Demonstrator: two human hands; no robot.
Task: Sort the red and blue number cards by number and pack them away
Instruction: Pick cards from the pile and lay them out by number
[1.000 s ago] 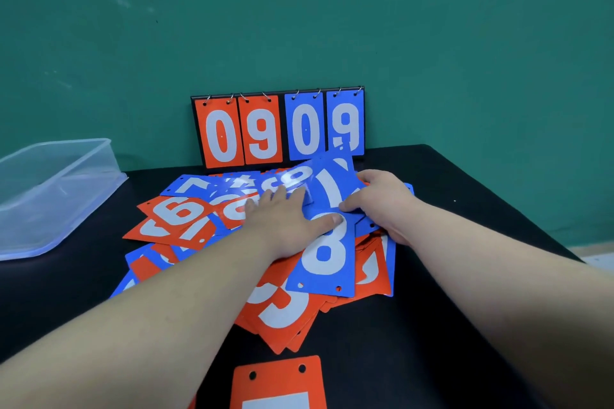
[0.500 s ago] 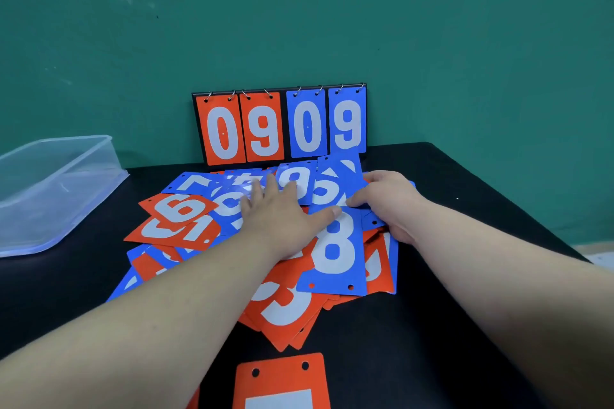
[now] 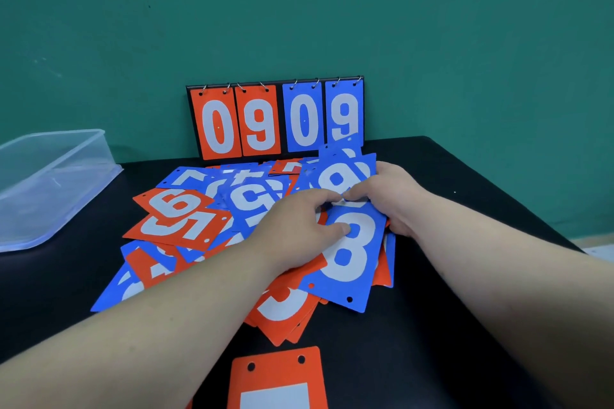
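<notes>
A loose pile of red and blue number cards (image 3: pixel 186 226) lies spread over the black table (image 3: pixel 465 325). On top of it lies a blue 8 card (image 3: pixel 352 259). My left hand (image 3: pixel 295 226) has its thumb on that card and its fingers curl round the card's top edge. My right hand (image 3: pixel 395 196) pinches the lower edge of a blue 9 card (image 3: pixel 339 176), which is tilted up off the pile with another blue card behind it. The fingertips of both hands meet there. A single red card (image 3: pixel 275 375) lies apart near the front edge.
A black flip scoreboard (image 3: pixel 275 119) showing red 09 and blue 09 leans on the green wall behind the pile. A clear plastic box (image 3: pixel 50 183) stands at the left. The table's right edge runs close past my right forearm.
My right hand has lifted the blue 9 card up toward the scoreboard. My left hand's fingers, flat on the pile before, have curled in to meet the right fingertips.
</notes>
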